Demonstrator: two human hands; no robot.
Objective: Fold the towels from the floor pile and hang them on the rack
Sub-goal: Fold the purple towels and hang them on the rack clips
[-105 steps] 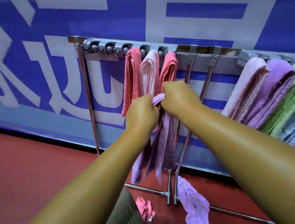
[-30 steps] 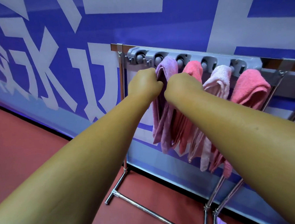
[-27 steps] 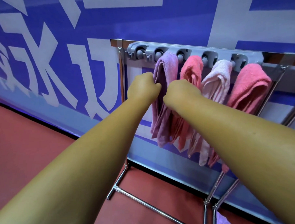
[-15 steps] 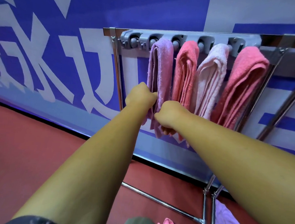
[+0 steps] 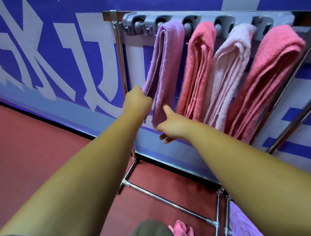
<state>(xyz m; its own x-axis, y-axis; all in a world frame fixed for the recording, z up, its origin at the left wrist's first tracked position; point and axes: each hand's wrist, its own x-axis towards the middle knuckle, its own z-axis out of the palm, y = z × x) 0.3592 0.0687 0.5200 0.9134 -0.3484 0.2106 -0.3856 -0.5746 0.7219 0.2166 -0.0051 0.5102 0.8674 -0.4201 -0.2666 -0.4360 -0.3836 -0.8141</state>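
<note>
Four folded towels on the rack (image 5: 167, 202), hung side by side from the grey clip bar (image 5: 244, 19): purple towel (image 5: 168, 65) at the left, then deep pink towel (image 5: 197, 71), pale pink towel (image 5: 228, 71) and pink towel (image 5: 270, 74) at the right. Dressing the purple towel, by the look of it, as the step in hand. Left grip (image 5: 137, 102) closed on that towel's left-hand layers low down, fingers curled round the edge. Right grip (image 5: 170, 126) open, thumb (image 5: 167, 109) raised against the front face near the hem, fingers loose beneath the lower end and holding nothing.

To finish well: steady the left layers with the left grip and stroke downward with the flat of the right grip, never sideways, to avoid dragging the fold out of its clip. Pull gently, given soft terry probably held only at the top. Match the hanging ends front and back, square the edges, and leave it just clear of the deep pink towel close beside it. Let go with the left grip only once hanging straight without help.

Then down to the floor (image 5: 34, 148) for more: crumpled pink floor towel (image 5: 182, 229) near the rack's foot bar and lilac floor towel (image 5: 242, 227) by the uprights, both unfolded. One free clip (image 5: 137, 25), perhaps more, at the left end of the bar. Fold well away from the rack, not against the hung towels.
</note>
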